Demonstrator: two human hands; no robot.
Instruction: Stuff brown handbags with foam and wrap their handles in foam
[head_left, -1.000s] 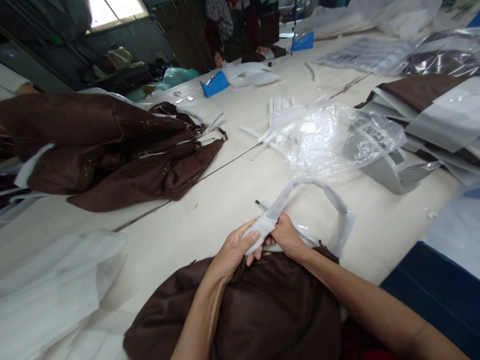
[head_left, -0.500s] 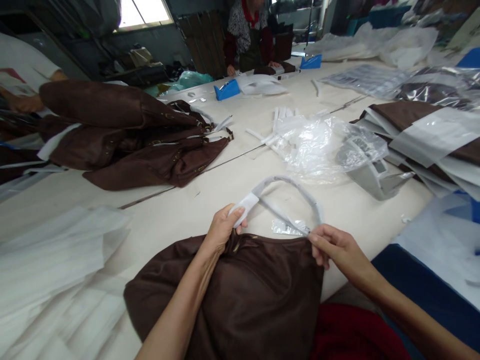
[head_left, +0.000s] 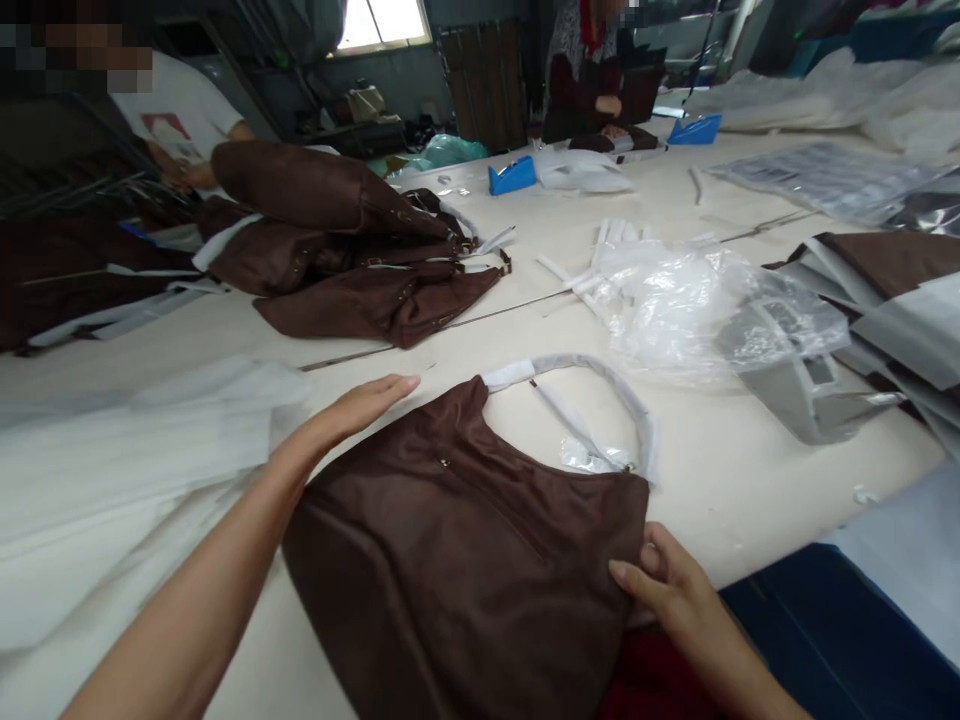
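Observation:
A brown handbag (head_left: 480, 540) lies flat on the table in front of me, its zip pocket facing up. Its wrapped shoulder strap (head_left: 611, 375) arches away from me in white paper and clear film. A small clear packet (head_left: 592, 455) lies within the strap's loop. Beside the bag's upper left edge, my left hand (head_left: 371, 400) is stretched out flat with nothing in it. My right hand (head_left: 664, 580) pinches the bag's right side edge, thumb on top and fingers partly hidden.
More brown bags (head_left: 360, 250) are piled at the back left. White sheets (head_left: 135, 470) are stacked at the left. Crumpled clear plastic (head_left: 690, 300) and a grey tape dispenser (head_left: 802, 370) lie to the right. Two people work across the white table (head_left: 450, 360).
My left hand has released the strap and moved left, its fingers now straight. My right hand has shifted down from the strap end to the bag's side. The bag now lies flatter.

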